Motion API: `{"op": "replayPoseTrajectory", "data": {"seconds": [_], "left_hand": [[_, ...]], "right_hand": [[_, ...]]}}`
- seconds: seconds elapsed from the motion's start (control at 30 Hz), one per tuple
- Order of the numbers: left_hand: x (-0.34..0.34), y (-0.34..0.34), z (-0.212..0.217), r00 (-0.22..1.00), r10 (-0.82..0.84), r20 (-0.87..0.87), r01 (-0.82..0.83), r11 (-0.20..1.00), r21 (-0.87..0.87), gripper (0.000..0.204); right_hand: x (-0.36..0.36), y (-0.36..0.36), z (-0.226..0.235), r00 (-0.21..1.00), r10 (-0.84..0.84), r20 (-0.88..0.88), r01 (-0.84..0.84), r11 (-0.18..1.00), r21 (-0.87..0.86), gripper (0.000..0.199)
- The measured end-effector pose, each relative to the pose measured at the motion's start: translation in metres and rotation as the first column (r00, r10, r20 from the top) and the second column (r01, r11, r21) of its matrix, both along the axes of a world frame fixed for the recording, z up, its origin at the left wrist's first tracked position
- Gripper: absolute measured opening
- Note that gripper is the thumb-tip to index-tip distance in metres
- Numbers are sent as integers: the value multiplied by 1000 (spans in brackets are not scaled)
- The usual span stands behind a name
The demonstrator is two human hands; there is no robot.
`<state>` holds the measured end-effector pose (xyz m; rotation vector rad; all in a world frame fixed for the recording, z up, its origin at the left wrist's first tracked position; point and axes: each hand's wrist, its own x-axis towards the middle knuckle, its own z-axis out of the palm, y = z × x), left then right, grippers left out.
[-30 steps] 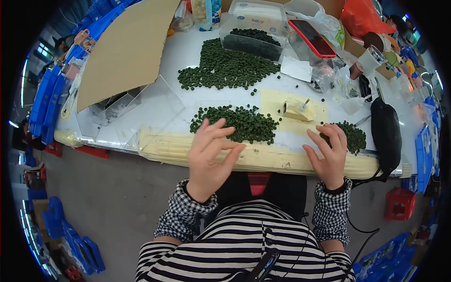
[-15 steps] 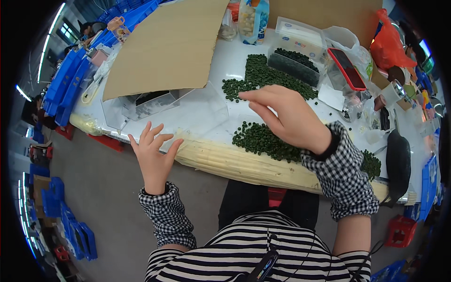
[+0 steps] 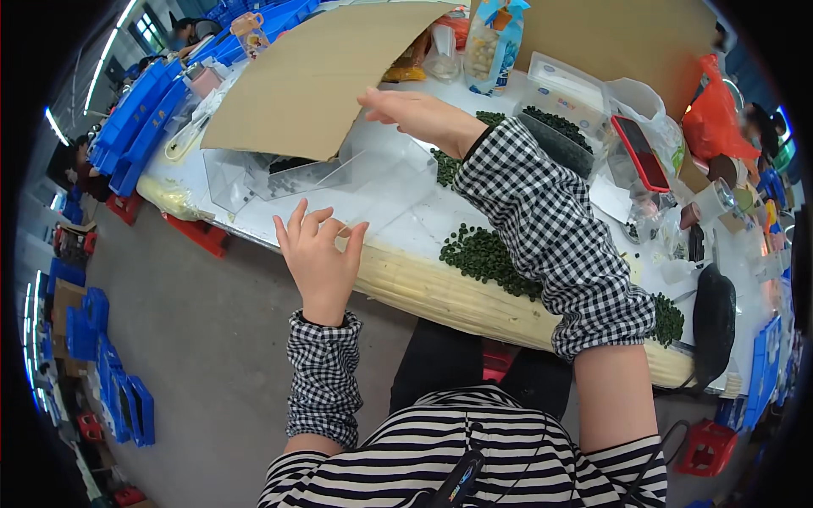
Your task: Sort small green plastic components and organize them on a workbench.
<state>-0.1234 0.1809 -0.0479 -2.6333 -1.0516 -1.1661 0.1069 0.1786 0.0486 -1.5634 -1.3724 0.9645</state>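
Note:
My right hand reaches across the table, its fingers stretched out at the right edge of a brown cardboard sheet. Its palm side is hidden, and I see nothing held. Near the table's front edge my left hand is raised, fingers spread, with thumb and forefinger bent close to each other. Clear plastic trays lie beyond it, partly under the cardboard, with dark pieces inside. Small dark green pellets form a pile near the front edge. More pellets lie farther back, partly covered by my right sleeve.
Behind my right arm stand a pellet-filled clear box, a lidded plastic box and a blue snack pouch. A red phone leans at the right, near a red plastic bag. A black pouch lies at the right edge.
My right hand has moved from above the pellets, away and leftward, to the cardboard's edge. My left thumb and forefinger have come closer together. The whole view has shifted slightly.

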Motion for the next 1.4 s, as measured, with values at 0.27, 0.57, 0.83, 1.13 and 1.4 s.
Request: {"op": "replayPoseTrajectory", "data": {"seconds": [0.27,0.57,0.83,1.13,1.4], "left_hand": [[33,-1,-21,992,-29,122,27,999,19,19],[85,-30,-6,936,-320,145,323,946,0,67],[156,4,-12,766,-494,-411,277,831,-482,127],[181,28,-34,764,-520,-382,248,783,-570,129],[188,24,-28,720,-535,-441,313,818,-483,129]], "right_hand": [[51,-95,23,951,-100,292,40,978,202,50],[90,-198,10,748,-296,594,386,922,-27,45],[124,-163,1,556,352,753,466,618,-633,103],[118,-148,-29,517,362,775,537,568,-624,119],[124,-134,-42,584,293,757,524,577,-627,118]]}}
